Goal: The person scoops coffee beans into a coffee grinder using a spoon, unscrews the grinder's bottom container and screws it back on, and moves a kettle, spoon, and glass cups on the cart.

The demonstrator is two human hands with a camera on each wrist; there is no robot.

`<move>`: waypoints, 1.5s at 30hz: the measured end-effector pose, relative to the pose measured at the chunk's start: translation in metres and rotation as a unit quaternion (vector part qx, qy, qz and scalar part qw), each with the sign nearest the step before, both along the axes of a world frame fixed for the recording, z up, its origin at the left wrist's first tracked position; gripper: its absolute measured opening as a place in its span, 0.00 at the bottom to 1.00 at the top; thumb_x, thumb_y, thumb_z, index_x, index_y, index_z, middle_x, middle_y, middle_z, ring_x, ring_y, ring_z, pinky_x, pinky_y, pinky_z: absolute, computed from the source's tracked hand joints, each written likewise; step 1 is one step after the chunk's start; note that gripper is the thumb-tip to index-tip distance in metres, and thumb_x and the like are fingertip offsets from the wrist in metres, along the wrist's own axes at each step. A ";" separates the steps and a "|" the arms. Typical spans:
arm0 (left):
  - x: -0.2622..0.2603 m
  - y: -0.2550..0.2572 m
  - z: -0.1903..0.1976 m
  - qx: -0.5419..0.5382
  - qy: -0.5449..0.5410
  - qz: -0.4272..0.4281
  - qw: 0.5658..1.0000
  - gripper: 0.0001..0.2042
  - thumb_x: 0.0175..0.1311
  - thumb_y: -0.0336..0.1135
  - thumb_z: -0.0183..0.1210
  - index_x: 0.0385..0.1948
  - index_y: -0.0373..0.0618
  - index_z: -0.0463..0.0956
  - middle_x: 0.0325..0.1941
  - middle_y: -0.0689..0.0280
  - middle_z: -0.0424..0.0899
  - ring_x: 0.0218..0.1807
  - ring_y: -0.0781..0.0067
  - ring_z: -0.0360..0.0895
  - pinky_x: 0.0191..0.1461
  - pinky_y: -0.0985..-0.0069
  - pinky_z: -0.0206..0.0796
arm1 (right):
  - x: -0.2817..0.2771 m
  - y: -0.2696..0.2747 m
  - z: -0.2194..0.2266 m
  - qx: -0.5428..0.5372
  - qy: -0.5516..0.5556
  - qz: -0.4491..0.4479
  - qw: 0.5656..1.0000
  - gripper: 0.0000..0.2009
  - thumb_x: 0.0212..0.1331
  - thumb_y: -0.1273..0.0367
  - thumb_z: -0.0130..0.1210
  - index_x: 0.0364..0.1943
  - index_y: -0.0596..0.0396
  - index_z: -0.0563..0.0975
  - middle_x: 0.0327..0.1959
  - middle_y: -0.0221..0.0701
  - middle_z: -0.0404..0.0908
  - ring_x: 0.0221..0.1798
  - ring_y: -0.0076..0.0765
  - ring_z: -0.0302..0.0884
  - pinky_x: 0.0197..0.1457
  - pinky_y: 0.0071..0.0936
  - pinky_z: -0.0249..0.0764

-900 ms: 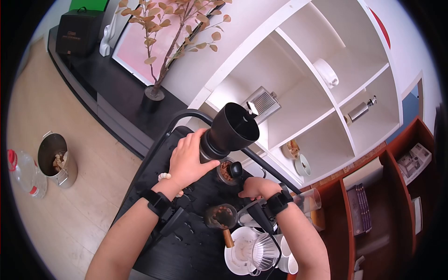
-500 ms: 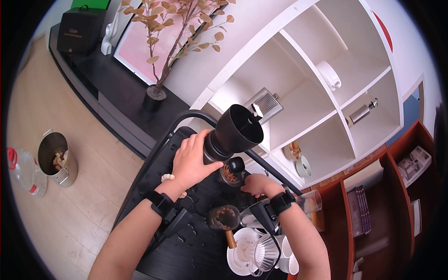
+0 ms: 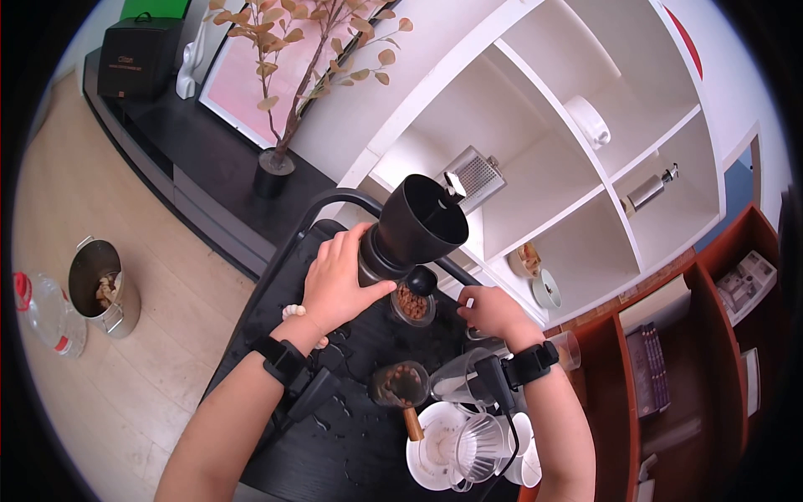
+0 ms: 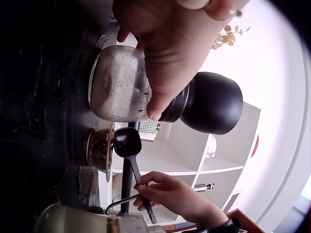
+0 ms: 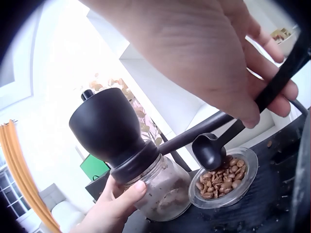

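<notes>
My left hand (image 3: 336, 283) grips a manual coffee grinder (image 3: 418, 222) around the lower part, where its glass jar (image 4: 119, 82) meets the black upper body. The jar stands on the black tabletop, and the wide black hopper is open at the top. Between the thumb and fingers of my right hand (image 3: 495, 315) is the handle of a black coffee scoop (image 5: 210, 153). Its head hangs over a small glass bowl (image 5: 252, 174) of brown coffee beans (image 5: 223, 180), right beside the grinder. The scoop's inside looks bare in the left wrist view.
A glass pot with a wooden handle (image 3: 414, 425) stands nearer me, beside a white plate (image 3: 425, 477), a ribbed clear dripper (image 3: 481, 448) and white cups (image 3: 525, 464). A black rail (image 3: 335, 197) edges the trolley's far side. White shelves (image 3: 535, 167) rise behind it.
My right hand has moved away from me and slightly right, lifting the scoop's head off the beans toward the grinder. My left hand keeps its grip on the grinder.
</notes>
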State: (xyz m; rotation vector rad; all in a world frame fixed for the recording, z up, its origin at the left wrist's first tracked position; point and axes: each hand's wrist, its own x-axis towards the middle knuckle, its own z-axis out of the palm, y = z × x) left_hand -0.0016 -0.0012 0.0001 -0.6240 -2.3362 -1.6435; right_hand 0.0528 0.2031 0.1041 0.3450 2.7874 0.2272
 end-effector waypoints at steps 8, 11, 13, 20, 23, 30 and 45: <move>0.000 0.001 0.000 -0.001 -0.002 -0.002 1.000 0.37 0.38 0.43 0.63 0.52 0.43 0.54 0.49 0.58 0.62 0.53 0.56 0.58 0.54 0.67 0.53 | 0.011 -0.003 0.003 0.067 0.081 0.068 0.992 0.07 0.46 0.64 0.51 0.31 0.46 0.75 0.27 0.35 0.76 0.34 0.43 0.73 0.36 0.34 0.69; -0.002 0.001 -0.002 0.000 0.006 -0.002 1.000 0.37 0.37 0.43 0.63 0.52 0.43 0.53 0.49 0.58 0.62 0.53 0.56 0.58 0.54 0.67 0.53 | 0.013 -0.007 0.004 0.085 0.080 0.067 0.991 0.07 0.46 0.64 0.51 0.30 0.46 0.75 0.27 0.35 0.76 0.33 0.42 0.74 0.36 0.34 0.70; -0.001 0.001 -0.002 -0.001 0.003 -0.003 1.000 0.37 0.37 0.43 0.63 0.52 0.43 0.53 0.49 0.58 0.63 0.53 0.56 0.58 0.54 0.67 0.53 | 0.015 -0.007 0.004 0.068 0.077 0.082 0.991 0.07 0.46 0.65 0.51 0.31 0.45 0.76 0.26 0.35 0.76 0.33 0.42 0.74 0.35 0.34 0.70; -0.002 0.001 -0.002 -0.004 -0.001 -0.002 1.000 0.38 0.37 0.43 0.63 0.52 0.43 0.53 0.49 0.58 0.63 0.53 0.57 0.58 0.54 0.67 0.53 | 0.019 -0.008 0.010 0.060 0.077 0.098 0.990 0.07 0.47 0.65 0.50 0.30 0.45 0.76 0.26 0.35 0.76 0.32 0.41 0.74 0.35 0.34 0.70; -0.001 0.001 -0.001 -0.001 -0.003 -0.006 1.000 0.38 0.37 0.43 0.63 0.52 0.43 0.53 0.48 0.59 0.63 0.53 0.56 0.58 0.54 0.67 0.53 | 0.019 -0.007 0.012 0.081 0.098 0.087 0.988 0.07 0.47 0.66 0.50 0.31 0.46 0.75 0.26 0.35 0.76 0.32 0.42 0.73 0.37 0.31 0.69; -0.001 0.002 -0.002 -0.004 -0.003 -0.005 1.000 0.37 0.37 0.42 0.63 0.52 0.44 0.53 0.48 0.58 0.63 0.53 0.56 0.58 0.54 0.66 0.53 | 0.021 -0.002 0.009 0.037 0.071 0.092 0.993 0.08 0.46 0.65 0.50 0.31 0.45 0.77 0.26 0.36 0.76 0.33 0.42 0.73 0.37 0.33 0.70; -0.002 0.002 -0.002 -0.010 -0.005 -0.006 1.000 0.37 0.37 0.42 0.63 0.52 0.44 0.53 0.48 0.57 0.63 0.53 0.56 0.58 0.54 0.67 0.52 | 0.019 -0.008 0.008 -0.094 0.047 0.047 0.993 0.10 0.47 0.66 0.49 0.34 0.51 0.76 0.31 0.39 0.76 0.38 0.44 0.72 0.43 0.30 0.68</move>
